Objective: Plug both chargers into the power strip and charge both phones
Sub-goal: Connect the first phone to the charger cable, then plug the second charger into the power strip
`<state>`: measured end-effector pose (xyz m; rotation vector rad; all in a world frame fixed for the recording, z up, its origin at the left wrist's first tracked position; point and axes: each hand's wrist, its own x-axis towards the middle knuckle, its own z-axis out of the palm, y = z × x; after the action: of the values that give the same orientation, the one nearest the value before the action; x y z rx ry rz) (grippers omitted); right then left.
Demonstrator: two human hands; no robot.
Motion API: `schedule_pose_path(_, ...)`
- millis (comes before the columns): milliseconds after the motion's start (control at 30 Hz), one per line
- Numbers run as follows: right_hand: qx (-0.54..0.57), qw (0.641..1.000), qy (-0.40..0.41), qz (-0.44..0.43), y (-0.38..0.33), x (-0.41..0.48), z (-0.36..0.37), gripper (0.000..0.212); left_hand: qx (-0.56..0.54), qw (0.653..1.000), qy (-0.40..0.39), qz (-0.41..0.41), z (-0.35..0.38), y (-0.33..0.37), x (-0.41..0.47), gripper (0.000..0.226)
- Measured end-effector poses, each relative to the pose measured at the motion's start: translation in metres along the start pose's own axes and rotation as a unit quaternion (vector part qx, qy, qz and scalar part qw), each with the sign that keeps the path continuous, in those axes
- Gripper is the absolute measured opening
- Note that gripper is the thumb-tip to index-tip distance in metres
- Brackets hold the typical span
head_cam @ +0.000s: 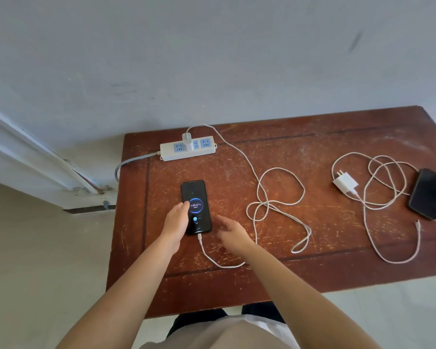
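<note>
From the head camera, a scratched reddish-brown wooden table (312,260) stands against a pale wall (212,59), and a white power strip (169,153) lies along its far edge. One white charger (187,139) sits plugged into the strip's middle socket, with blue sockets free on either side of it. Its white cable (258,183) runs right and toward the person, falls into loose loops on the tabletop, then curves back left to the bottom edge of a black phone (199,195) lying face up near the middle of the table. That phone's screen is lit and shows a blue ring with a reading of 44.61 (a percent sign follows it).

The left hand (175,222) rests along the phone's left edge, fingers together and only slightly curled, the thumb tip touching the screen beside the ring. The right hand (230,231) is just to the right of the phone's lower corner, fingers loosely spread and bent, gripping nothing; whether it touches the table I cannot tell.

Well to the right, a second white charger (345,183) lies unplugged on the table, prongs pointing left. Its coiled cable (385,197) spreads around it, the free connector end (417,224) lying bare on the wood. A second phone (428,193), screen dark, lies at the table's right edge, touching the coils.
</note>
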<state>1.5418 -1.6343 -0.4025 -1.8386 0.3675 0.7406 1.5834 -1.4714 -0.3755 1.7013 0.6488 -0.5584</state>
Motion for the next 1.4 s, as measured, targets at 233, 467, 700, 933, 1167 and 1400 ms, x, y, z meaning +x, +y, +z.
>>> schedule_pose_path(233, -0.196, 0.96, 0.19, -0.055, -0.015, -0.025, -0.094, 0.061, 0.253, 0.954, -0.015, 0.158, -0.008, 0.036, 0.0, 0.057)
schedule_pose_path(467, -0.294, 0.87, 0.396, 0.012, 0.033, -0.087, -0.172, 0.069, 0.553, 0.736, -0.037, 0.388, 0.059, 0.08, -0.001, 0.063)
schedule_pose_path(700, -0.225, 0.889, 0.373, 0.14, 0.106, -0.135, -0.214, 0.073, 0.591, 0.678, -0.162, 0.405, 0.162, 0.078, -0.024, 0.065)
schedule_pose_path(933, -0.144, 0.919, 0.341, 0.137, 0.146, -0.132, -0.275, 0.069, 0.638, 0.646, -0.176, 0.38, 0.245, 0.075, -0.034, 0.069)
schedule_pose_path(1167, -0.129, 0.935, 0.315, 0.098, 0.179, -0.097, -0.321, 0.065, 0.653, 0.649, -0.158, 0.358, 0.329, 0.078, -0.02, 0.084)
schedule_pose_path(1400, -0.274, 0.898, 0.343, 0.036, 0.227, -0.07, -0.306, 0.061, 0.651, 0.618, -0.152, 0.413, 0.403, 0.083, 0.007, 0.092)
